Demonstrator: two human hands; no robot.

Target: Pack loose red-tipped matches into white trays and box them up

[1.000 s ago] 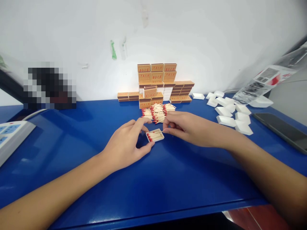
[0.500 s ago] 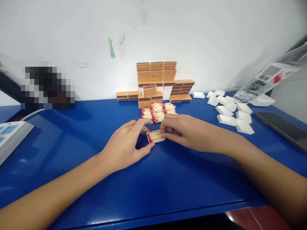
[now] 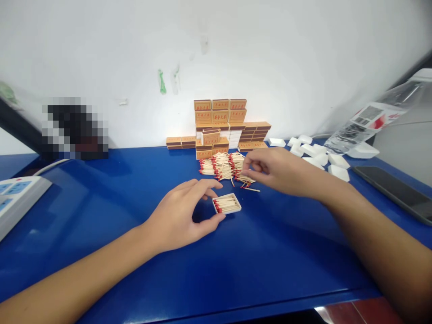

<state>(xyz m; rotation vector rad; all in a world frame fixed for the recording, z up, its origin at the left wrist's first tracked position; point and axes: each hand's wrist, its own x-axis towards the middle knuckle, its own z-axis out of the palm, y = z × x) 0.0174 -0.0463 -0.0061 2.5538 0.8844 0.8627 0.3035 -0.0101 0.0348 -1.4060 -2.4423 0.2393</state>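
A small white matchbox tray (image 3: pixel 238 209) filled with red-tipped matches (image 3: pixel 227 204) lies on the blue table, in front of a loose pile of matches (image 3: pixel 222 166). My left hand (image 3: pixel 187 213) curves round the tray's left end, thumb at its near edge and fingers at its far corner. Over the right side of the pile is my right hand (image 3: pixel 270 168), its thumb and forefinger closed in a pinch. What the pinch holds, if anything, I cannot make out. A single match (image 3: pixel 250 189) sticks out from the pile towards me.
Yellow-brown matchboxes (image 3: pixel 220 117) stand stacked against the white wall behind the pile. To the right are several white trays (image 3: pixel 338 173), a dark phone (image 3: pixel 391 191) and a tilted clear bottle (image 3: pixel 367 121). A white power strip (image 3: pixel 23 198) is at the left.
My right hand has left the tray and moved back and right to the match pile. My left hand stays at the tray. The view has shifted slightly.
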